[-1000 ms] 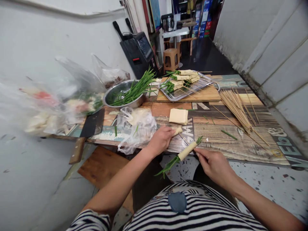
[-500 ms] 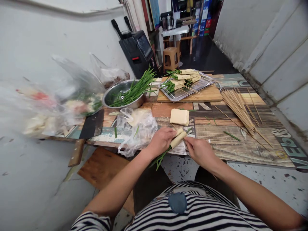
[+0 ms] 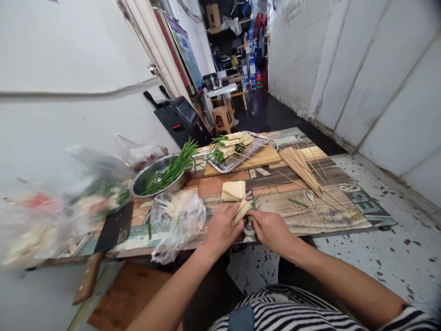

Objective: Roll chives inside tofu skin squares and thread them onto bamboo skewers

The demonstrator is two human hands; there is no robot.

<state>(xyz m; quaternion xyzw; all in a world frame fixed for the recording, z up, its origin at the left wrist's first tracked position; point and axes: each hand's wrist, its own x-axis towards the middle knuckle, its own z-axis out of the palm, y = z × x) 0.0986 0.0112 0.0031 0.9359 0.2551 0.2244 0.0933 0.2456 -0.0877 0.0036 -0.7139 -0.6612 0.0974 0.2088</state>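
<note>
My left hand (image 3: 222, 227) is closed around pale tofu-skin rolls (image 3: 243, 210) at the table's near edge, its fingers covering their lower ends. Green chive tips show by the rolls' upper end. My right hand (image 3: 274, 230) is pinched against the rolls' right side. A thin bamboo skewer showed under that wrist a moment ago; the fist now hides most of it. Just beyond the hands lies a stack of square tofu-skin sheets (image 3: 233, 191). Farther back, finished skewered rolls (image 3: 229, 149) rest on a metal tray (image 3: 225, 170).
The tray sits on a wooden board (image 3: 265, 160). Loose bamboo skewers (image 3: 303, 170) lie at right. To the left are a metal bowl (image 3: 138, 186) of chives (image 3: 175, 170), a plastic bag (image 3: 179, 225), and a cleaver (image 3: 113, 230) whose handle overhangs the edge. Filled bags crowd the far left.
My view has tilted up and shifted right, so the table appears lower and farther left. My left hand has turned about the rolls, and the chives hanging below them are now hidden.
</note>
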